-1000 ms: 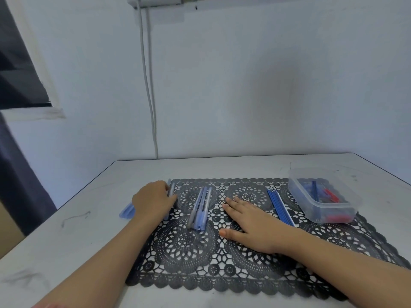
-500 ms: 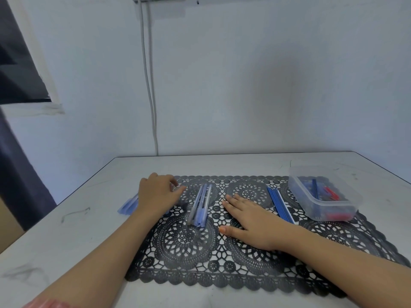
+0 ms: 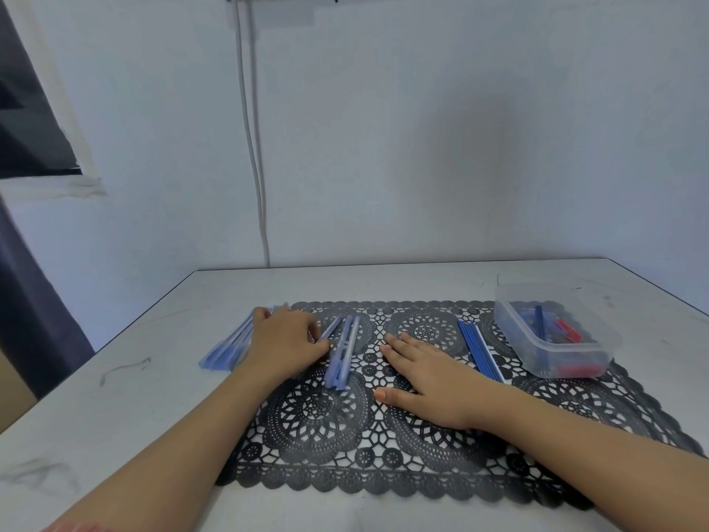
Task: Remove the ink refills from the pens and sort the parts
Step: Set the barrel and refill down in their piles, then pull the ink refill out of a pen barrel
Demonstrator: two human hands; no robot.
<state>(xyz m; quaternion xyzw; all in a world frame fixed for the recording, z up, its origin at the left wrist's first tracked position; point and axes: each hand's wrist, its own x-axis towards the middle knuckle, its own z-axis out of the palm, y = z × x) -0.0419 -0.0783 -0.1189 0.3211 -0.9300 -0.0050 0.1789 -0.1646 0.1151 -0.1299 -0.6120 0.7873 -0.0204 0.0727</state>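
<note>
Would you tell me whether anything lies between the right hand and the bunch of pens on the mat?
Nothing visible does: only bare mat separates the right hand from the pens. The left hand sits on their far side.

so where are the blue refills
Head view: the blue refills lie on the black mat, between the right hand and the clear tub.

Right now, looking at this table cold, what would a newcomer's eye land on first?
The black lace placemat spread on the white table dominates, with the right hand flat near its centre and the left hand over a pile of pale blue pens at its left edge. A tidy row of blue refills lies beside the right hand, and a clear container at the mat's far right holds blue and red parts.
</note>
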